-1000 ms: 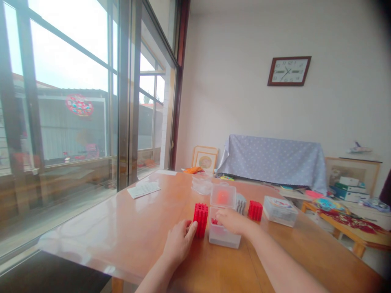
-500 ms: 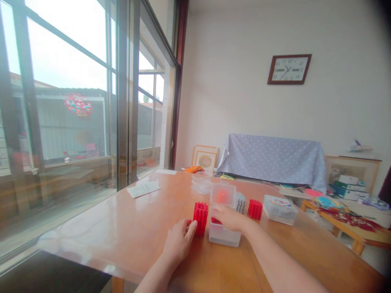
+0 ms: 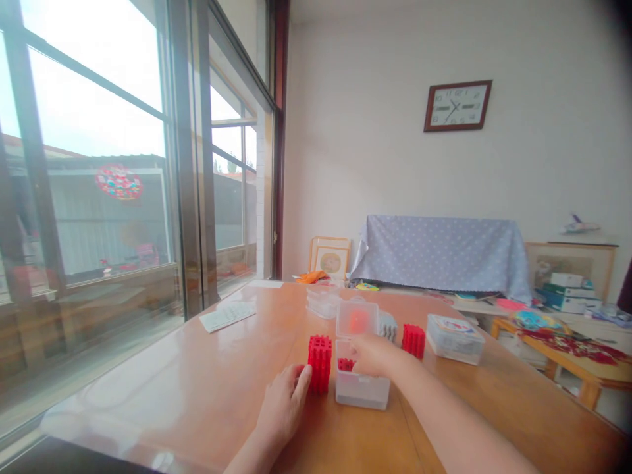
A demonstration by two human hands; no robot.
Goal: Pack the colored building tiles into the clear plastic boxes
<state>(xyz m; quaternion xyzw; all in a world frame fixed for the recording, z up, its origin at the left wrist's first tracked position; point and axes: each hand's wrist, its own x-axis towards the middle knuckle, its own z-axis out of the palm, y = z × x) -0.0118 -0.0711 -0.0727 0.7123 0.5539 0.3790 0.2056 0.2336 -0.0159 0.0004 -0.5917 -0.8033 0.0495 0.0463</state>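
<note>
My left hand (image 3: 283, 405) rests on the wooden table (image 3: 207, 375), its fingertips against the base of a red block tower (image 3: 320, 363). The fingers lie stretched and hold nothing. My right hand (image 3: 374, 354) reaches into an open clear plastic box (image 3: 359, 390) whose lid (image 3: 358, 319) stands up behind it. Small red pieces (image 3: 345, 364) lie inside the box by my fingers. Those fingers are curled downward and what they grip is hidden. A second red block stack (image 3: 413, 340) stands to the right, behind my wrist.
A grey block piece (image 3: 390, 326) sits behind the lid. A shut clear box (image 3: 454, 338) lies to the right, another clear box (image 3: 323, 300) further back, a paper sheet (image 3: 228, 316) near the window. A covered bench and a cluttered low table stand beyond the table.
My head has turned slightly, shifting the view. My right hand has moved a little right inside the box, uncovering the red pieces. My left hand stays by the tower.
</note>
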